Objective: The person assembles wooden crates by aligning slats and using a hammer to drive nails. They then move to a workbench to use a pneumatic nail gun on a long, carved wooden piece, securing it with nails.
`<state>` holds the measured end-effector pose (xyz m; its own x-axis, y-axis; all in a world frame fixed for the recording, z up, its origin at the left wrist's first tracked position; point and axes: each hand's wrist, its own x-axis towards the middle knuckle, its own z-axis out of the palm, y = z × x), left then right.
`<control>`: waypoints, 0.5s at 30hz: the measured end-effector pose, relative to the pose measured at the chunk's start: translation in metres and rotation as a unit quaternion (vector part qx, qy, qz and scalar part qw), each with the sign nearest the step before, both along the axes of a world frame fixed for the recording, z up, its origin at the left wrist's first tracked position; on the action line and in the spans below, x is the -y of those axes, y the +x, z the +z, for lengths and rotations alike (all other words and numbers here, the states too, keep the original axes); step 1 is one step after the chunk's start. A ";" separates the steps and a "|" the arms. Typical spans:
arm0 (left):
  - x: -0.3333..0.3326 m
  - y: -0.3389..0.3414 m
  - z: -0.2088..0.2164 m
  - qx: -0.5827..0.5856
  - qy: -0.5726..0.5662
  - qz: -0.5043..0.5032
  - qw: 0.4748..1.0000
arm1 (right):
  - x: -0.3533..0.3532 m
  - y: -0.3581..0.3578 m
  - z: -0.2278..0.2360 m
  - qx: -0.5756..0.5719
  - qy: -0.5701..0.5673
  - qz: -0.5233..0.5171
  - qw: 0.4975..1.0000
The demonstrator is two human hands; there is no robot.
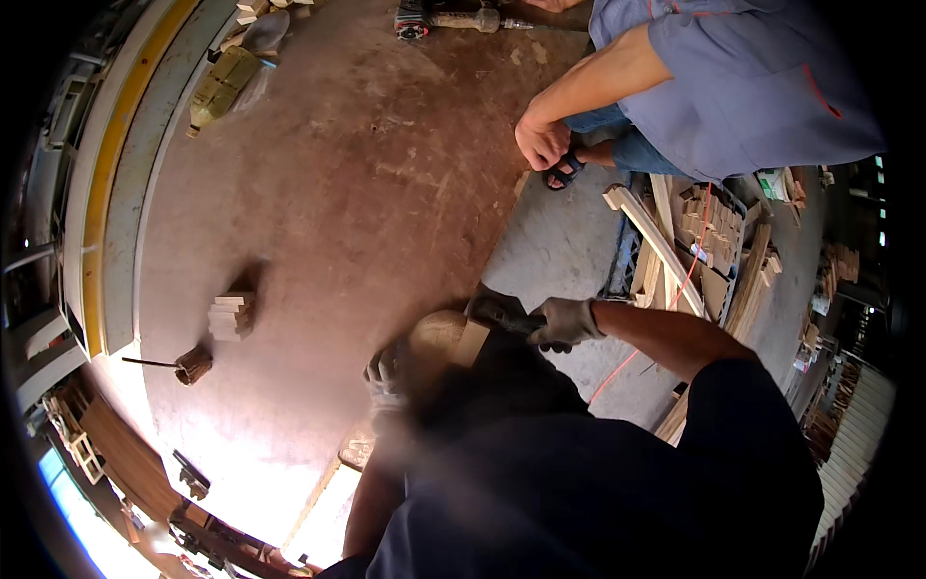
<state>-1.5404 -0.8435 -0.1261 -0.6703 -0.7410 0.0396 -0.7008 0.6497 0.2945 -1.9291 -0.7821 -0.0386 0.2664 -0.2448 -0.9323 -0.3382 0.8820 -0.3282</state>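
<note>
At the near right edge of the brown table (347,193), my right hand (569,323), in a grey glove, is closed round the grip of a dark hand-held tool (500,313). Its kind I cannot make out. The tool's head is against or just beside a pale wooden block (470,344) and a rounded wooden piece (437,336). On the left side of that piece is my gloved left hand (386,376), fingers curled at its edge. A dark blur in front of my chest hides part of the wood and the left fingers.
A co-worker in a grey-blue shirt (743,87) stands at the far right, one hand (543,143) by the table edge. Stacked wooden blocks (231,317), a rod with a wooden head (193,365), a bottle (222,87) and a power tool (453,21) lie on the table. Timber strips (661,241) stand right.
</note>
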 end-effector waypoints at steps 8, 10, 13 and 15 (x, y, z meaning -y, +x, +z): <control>0.003 -0.018 0.019 -0.015 0.016 0.022 1.000 | -0.077 0.024 -0.053 0.237 0.046 -0.285 0.928; 0.003 -0.014 0.016 -0.021 0.023 0.017 0.999 | -0.111 0.069 -0.059 0.398 0.143 -0.487 0.764; -0.007 -0.006 0.009 -0.022 0.030 0.020 0.999 | -0.129 0.109 -0.062 0.277 0.053 -0.441 0.852; -0.002 -0.013 0.022 -0.019 0.041 0.028 0.999 | -0.119 0.109 -0.047 0.190 -0.004 -0.414 0.890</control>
